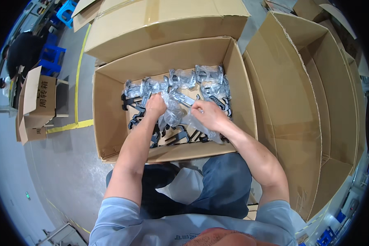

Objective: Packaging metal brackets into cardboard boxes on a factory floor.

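Note:
Both my hands are inside an open cardboard box (110,96) in front of my knees. My left hand (156,105) is closed on a crumpled clear plastic bag (172,114). Fingers curled, my right hand (211,115) pinches another clear plastic bag (209,132), which hangs below it toward the near wall. A grey bracket-like part (183,98) lies between the hands, its right end by my right fingertips; whether they touch it is hard to tell. Bagged grey parts (209,74) line the far side. Bare black parts (177,136) lie along the near side.
A closed carton (164,35) stands directly behind the box. Large open cardboard boxes (285,110) crowd the right side. Further left are a smaller carton (43,96), yellow floor tape (78,78), blue stools (51,55) and a person in dark clothing (24,51).

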### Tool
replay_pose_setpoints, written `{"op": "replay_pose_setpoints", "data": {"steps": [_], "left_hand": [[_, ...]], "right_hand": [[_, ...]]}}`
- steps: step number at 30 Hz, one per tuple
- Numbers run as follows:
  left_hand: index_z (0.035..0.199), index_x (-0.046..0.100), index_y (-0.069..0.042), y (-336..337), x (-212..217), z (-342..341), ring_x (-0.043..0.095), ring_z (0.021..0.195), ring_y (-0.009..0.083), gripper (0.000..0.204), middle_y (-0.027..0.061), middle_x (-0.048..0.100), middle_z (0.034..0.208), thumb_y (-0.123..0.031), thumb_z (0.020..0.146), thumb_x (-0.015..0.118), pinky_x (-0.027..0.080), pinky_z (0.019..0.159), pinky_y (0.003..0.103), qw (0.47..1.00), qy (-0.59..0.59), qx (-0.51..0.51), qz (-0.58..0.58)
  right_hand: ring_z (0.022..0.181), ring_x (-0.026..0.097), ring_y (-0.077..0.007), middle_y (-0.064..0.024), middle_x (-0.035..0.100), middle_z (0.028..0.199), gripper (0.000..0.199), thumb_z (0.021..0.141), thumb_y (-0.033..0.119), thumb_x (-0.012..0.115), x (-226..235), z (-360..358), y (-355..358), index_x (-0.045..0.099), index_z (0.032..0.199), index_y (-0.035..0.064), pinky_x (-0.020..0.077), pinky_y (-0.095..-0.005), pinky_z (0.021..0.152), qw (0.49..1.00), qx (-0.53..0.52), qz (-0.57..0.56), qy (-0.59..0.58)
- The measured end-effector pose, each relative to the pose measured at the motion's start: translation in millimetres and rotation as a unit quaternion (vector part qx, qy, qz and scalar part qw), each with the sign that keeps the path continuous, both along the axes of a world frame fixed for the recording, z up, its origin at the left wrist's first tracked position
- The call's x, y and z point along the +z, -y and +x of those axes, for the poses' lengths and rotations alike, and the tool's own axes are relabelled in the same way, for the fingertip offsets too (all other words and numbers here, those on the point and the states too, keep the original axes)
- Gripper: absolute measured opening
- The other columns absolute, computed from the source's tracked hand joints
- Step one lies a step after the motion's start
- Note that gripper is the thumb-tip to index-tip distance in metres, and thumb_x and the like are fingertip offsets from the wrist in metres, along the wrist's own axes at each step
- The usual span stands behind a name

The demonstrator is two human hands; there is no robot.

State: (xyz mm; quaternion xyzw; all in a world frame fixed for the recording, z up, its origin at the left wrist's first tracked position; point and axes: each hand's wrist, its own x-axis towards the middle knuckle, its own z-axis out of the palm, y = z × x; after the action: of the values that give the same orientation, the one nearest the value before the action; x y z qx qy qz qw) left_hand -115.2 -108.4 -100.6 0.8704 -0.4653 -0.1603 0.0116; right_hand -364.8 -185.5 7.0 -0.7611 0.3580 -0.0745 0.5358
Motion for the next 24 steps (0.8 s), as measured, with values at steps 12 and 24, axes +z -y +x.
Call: {"op": "replay_pose_setpoints", "data": {"steps": [12,24], "left_hand": [[0.103,0.067,-0.003,8,16,-3,0.067,0.093,0.0380,0.025,0.0164,0.070,0.102,-0.006,0.082,0.053,0.054,0.081,0.044,0.995,0.028,-0.055,0.078],[0.110,0.068,-0.002,-35,96,14,0.064,0.091,0.0203,0.034,0.0117,0.070,0.104,-0.030,0.091,0.066,0.052,0.079,0.034,0.953,-0.283,-0.029,-0.104]], "right_hand": [[0.066,0.058,-0.0246,-0.0096,0.067,0.078,0.022,0.088,0.019,0.057,5,-4,5,0.066,0.089,-0.0006,0.0469,-0.0357,0.064,0.999,0.018,0.026,0.015],[0.066,0.056,-0.0217,-0.0095,0.065,0.078,0.022,0.088,0.018,0.056,-6,-8,10,0.066,0.087,-0.0014,0.0464,-0.0340,0.063,0.999,-0.033,-0.009,0.030]]}}
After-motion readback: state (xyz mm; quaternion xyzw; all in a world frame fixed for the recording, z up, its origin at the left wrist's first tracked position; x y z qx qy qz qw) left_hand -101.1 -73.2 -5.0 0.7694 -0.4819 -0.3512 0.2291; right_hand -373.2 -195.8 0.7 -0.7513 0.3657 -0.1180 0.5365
